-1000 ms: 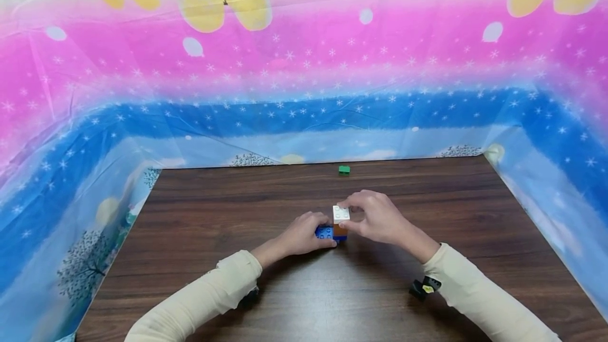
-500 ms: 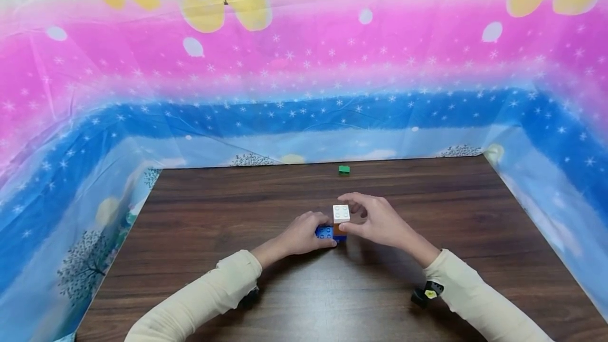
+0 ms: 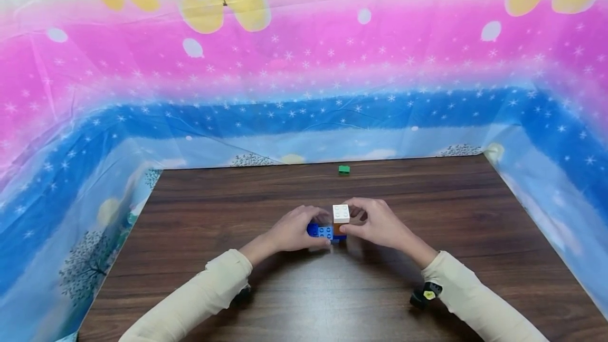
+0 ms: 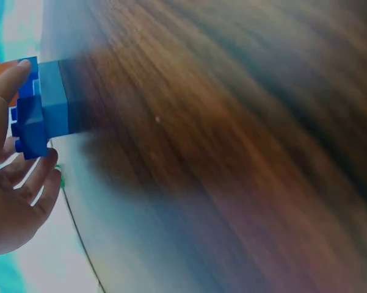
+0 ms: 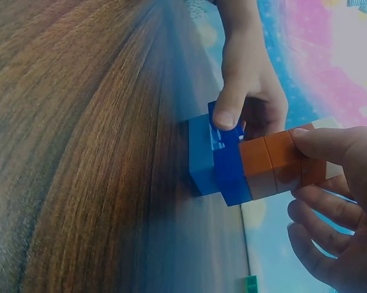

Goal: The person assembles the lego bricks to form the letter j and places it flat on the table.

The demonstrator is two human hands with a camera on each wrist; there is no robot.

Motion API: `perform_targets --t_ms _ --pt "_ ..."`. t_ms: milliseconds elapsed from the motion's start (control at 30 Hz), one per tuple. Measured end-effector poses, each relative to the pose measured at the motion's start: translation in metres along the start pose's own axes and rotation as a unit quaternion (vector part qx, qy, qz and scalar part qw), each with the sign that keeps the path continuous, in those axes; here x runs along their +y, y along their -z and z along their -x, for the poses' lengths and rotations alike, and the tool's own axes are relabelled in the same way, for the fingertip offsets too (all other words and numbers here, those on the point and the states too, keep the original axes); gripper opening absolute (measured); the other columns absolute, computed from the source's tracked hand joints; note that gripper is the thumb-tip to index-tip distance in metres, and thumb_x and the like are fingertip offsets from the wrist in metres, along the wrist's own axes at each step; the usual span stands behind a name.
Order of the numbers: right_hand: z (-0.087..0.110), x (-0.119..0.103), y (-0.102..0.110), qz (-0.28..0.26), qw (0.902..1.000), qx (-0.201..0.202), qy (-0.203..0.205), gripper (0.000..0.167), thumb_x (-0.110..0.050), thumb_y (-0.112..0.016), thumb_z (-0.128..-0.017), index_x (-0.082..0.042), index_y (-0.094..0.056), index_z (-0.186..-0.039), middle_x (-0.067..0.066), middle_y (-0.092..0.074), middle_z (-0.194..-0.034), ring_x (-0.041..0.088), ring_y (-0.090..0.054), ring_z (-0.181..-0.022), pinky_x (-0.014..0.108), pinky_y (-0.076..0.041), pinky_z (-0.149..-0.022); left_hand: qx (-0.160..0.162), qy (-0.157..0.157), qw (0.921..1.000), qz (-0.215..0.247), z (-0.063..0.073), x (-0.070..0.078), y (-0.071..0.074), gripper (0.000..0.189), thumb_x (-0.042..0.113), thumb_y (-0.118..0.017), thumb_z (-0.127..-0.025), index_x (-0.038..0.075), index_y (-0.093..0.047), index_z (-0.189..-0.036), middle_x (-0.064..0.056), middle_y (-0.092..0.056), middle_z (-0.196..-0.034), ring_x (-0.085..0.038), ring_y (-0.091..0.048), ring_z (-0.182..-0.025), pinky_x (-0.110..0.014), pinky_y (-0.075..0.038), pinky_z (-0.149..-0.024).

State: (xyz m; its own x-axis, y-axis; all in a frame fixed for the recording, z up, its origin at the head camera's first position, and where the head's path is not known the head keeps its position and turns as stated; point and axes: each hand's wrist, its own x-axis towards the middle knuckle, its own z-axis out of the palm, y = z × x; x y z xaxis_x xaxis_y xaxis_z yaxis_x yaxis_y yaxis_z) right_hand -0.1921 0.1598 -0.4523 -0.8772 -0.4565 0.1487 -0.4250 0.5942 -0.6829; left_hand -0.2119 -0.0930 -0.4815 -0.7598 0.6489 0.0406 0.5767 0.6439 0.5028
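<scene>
A toy building-brick stack (image 3: 340,220) stands on the table between my hands. In the right wrist view, orange bricks (image 5: 256,168) rise from a dark blue brick (image 5: 231,177), with a light blue brick (image 5: 201,159) beneath. A white brick (image 3: 341,212) tops them. My right hand (image 3: 380,221) pinches the upper stack, thumb on orange and fingers behind. Around the blue end, my left hand (image 3: 292,230) is spread loosely; its thumb lies at the near side, its fingers at the far side. Whether those fingers touch the bricks is hard to tell.
A small green brick (image 3: 344,170) lies near the far edge of the brown wooden table (image 3: 228,194). A patterned pink and blue cloth (image 3: 304,67) hangs behind and along both sides. Black straps sit at my wrists.
My left hand has slid left and loosened, baring more of the blue bricks. My right fingers lifted off the white brick, then came in lower on the stack. The bricks stay put.
</scene>
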Motion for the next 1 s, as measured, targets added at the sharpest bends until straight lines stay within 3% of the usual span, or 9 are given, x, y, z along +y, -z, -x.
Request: perform_targets --t_ms 167,333,667,1000 --pt "0.001 -0.001 0.000 -0.003 1.0000 0.001 -0.003 0.036 -0.027 -0.084 -0.087 -0.014 -0.070 -0.117 -0.001 -0.072 -0.099 0.009 -0.066 -0.088 0.028 -0.056 -0.074 0.006 0.012 0.9997 -0.018 0.009 -0.002 0.006 0.065 0.050 -0.077 -0.089 0.014 -0.059 -0.140 -0.003 -0.065 -0.133 -0.020 -0.058 -0.120 -0.041 -0.049 -0.099" --pt "0.001 -0.001 -0.001 0.001 1.0000 0.004 -0.002 0.036 -0.027 -0.084 -0.087 -0.013 -0.070 -0.118 0.000 -0.071 -0.099 0.010 -0.066 -0.088 0.029 -0.056 -0.075 0.019 0.018 0.9988 -0.041 0.018 -0.005 0.009 0.061 0.050 -0.076 -0.089 0.014 -0.063 -0.137 -0.002 -0.065 -0.131 -0.021 -0.059 -0.122 -0.044 -0.048 -0.103" --pt "0.002 -0.002 -0.003 0.007 0.9999 0.010 -0.005 0.036 -0.028 -0.083 -0.087 -0.013 -0.070 -0.118 0.000 -0.072 -0.099 0.011 -0.066 -0.089 0.034 -0.057 -0.076 0.036 0.018 0.9978 -0.052 0.029 -0.010 0.009 0.049 0.044 -0.078 -0.090 0.017 -0.069 -0.129 0.001 -0.070 -0.120 -0.015 -0.063 -0.105 -0.039 -0.053 -0.089" --pt "0.003 -0.003 -0.001 0.002 0.9996 0.016 -0.022 0.041 -0.026 -0.082 -0.089 -0.011 -0.068 -0.124 0.000 -0.071 -0.100 0.012 -0.066 -0.089 0.032 -0.056 -0.076 0.056 0.008 0.9974 -0.045 0.028 -0.013 0.003 0.045 0.043 -0.077 -0.091 0.017 -0.070 -0.127 0.001 -0.072 -0.118 -0.012 -0.062 -0.100 -0.035 -0.052 -0.084"
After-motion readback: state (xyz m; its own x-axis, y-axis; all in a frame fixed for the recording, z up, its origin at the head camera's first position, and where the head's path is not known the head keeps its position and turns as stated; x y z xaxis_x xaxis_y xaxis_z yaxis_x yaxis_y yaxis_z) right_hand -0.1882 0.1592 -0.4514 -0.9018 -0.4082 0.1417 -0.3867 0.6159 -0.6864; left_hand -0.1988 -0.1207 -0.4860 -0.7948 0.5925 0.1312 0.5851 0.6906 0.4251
